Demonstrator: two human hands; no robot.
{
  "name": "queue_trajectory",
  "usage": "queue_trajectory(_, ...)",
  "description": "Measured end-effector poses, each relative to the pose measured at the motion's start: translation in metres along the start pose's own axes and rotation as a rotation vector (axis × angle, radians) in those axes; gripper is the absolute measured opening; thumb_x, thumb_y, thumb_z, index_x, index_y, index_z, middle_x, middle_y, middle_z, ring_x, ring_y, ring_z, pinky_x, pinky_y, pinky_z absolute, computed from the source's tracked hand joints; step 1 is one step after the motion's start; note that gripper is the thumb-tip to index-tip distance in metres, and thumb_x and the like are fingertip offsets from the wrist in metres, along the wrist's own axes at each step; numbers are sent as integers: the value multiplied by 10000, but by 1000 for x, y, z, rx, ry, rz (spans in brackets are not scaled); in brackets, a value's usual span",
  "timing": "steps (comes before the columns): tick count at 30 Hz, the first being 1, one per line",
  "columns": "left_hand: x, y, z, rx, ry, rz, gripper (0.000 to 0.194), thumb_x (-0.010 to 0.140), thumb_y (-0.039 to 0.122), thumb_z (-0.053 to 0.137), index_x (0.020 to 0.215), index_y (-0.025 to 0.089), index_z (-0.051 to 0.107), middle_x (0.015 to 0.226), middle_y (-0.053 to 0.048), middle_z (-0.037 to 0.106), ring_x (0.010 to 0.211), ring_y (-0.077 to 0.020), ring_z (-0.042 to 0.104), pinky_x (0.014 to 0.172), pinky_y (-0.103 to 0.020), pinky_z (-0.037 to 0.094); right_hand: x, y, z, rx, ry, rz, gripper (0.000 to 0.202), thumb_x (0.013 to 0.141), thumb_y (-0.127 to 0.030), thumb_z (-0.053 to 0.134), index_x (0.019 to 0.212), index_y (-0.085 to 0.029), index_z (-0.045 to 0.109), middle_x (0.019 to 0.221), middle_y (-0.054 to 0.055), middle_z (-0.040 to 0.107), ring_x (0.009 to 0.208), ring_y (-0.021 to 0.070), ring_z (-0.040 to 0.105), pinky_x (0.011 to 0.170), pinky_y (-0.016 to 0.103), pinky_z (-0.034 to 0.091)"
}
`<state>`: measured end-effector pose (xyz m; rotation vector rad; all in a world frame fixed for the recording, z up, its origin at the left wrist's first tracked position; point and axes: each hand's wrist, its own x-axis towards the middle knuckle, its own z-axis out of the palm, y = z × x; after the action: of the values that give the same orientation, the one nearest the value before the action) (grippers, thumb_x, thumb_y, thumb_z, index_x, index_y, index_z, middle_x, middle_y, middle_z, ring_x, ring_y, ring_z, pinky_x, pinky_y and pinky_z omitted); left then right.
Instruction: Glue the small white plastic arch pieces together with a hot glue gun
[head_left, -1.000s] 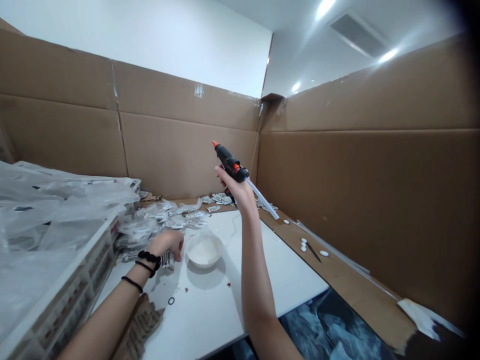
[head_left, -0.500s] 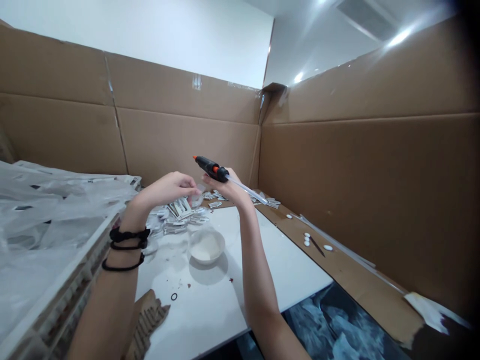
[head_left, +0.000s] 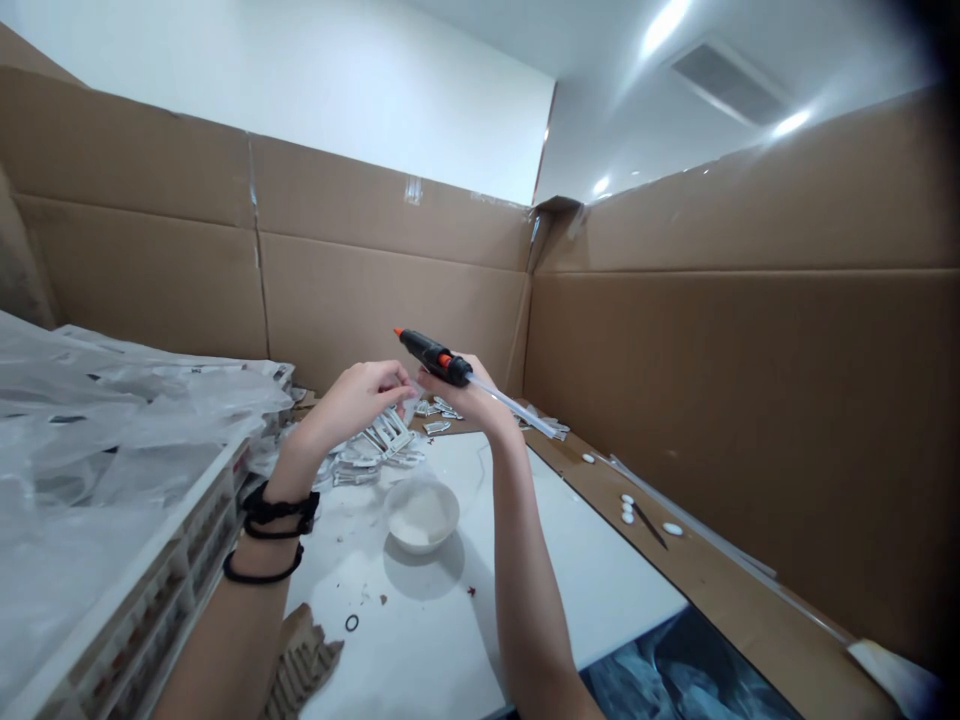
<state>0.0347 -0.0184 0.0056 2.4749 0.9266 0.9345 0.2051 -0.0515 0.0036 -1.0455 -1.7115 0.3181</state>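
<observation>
A black glue gun (head_left: pixel 435 357) with an orange tip is held in my right hand (head_left: pixel 469 392), its tip pointing up and left. A clear glue stick (head_left: pixel 517 408) sticks out of its back end. My left hand (head_left: pixel 376 392) is beside it, fingers curled and pinched over a pile of small white-and-grey pieces (head_left: pixel 364 458). Something clear shows near its fingertips, too small to make out. Below the hands, a white bowl (head_left: pixel 421 515) stands on the white board (head_left: pixel 420 655).
Stacked crates (head_left: pixel 172 575) covered with clear plastic bags (head_left: pixel 127 440) stand at the left. Torn cardboard (head_left: pixel 304 660) and a small black ring (head_left: pixel 352 622) lie in front. White oval pieces (head_left: pixel 672 529) and a dark thin tool (head_left: pixel 649 525) lie at the right. Cardboard walls (head_left: pixel 390 300) surround the board.
The whole view has shifted, so everything appears slightly lower and further right. Both hands stay close together, with the glue gun still in my right hand.
</observation>
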Motion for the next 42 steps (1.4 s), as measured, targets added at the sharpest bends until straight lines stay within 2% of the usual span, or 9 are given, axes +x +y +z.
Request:
queue_trajectory(4,0,-1,-4,-26,41,21,323,817,425,464,750,158,634,611,10,614,482,-100,452,483,-222,304,-2,-3,-1,-20,-4,-55,206,727,-361,570,671,-164,556,616,-32,502,586,105,421,560,210,324)
queue_trajectory(8,7,-8,2,-223,494,-75,391,838,469,425,734,160,639,568,2,572,472,-106,435,480,-226,311,-2,-10,4,62,219,-21,268,719,-428,591,699,-165,539,610,-34,466,561,99,391,544,213,318)
queue_trajectory(11,18,-18,17,-541,849,-143,386,860,457,384,709,163,583,564,-2,531,498,-117,465,508,-229,350,2,-12,13,153,263,-10,332,699,-488,607,728,-164,538,627,-25,476,564,104,405,551,220,335)
queue_trajectory(18,35,-32,50,-803,1077,-238,286,882,343,368,705,169,511,684,0,495,670,-122,477,658,-229,379,10,-6,46,33,326,-114,283,742,-435,546,655,-188,439,635,-16,471,586,116,410,563,221,324)
queue_trajectory(24,31,-19,60,-960,1019,-328,247,898,356,346,794,191,498,788,-8,496,766,-134,495,684,-238,393,8,0,54,-165,374,-173,159,733,-242,480,683,-210,333,618,-43,445,562,111,367,524,205,250)
queue_trajectory(28,27,-10,56,-817,915,-271,236,895,344,339,822,209,519,862,-24,534,872,-159,513,744,-250,405,11,5,50,-123,436,-178,154,729,-223,482,696,-214,331,599,-58,429,538,103,358,510,196,256)
queue_trajectory(33,27,-13,47,-517,538,-38,282,870,394,363,737,199,518,763,-10,552,767,-168,505,715,-261,386,14,7,39,67,569,-158,223,790,-373,529,727,-208,392,627,-49,478,549,103,417,537,202,332)
queue_trajectory(37,24,-11,45,-464,302,17,373,864,495,350,644,199,409,583,28,440,570,-137,405,582,-251,321,14,5,28,177,577,-141,264,774,-429,560,735,-189,458,672,-17,534,609,117,470,589,218,385)
queue_trajectory(42,21,-4,46,-472,369,-26,363,872,484,319,660,199,395,590,32,410,575,-134,405,586,-246,306,15,7,22,239,526,-124,275,731,-425,610,716,-171,507,661,-12,519,617,120,459,598,228,385)
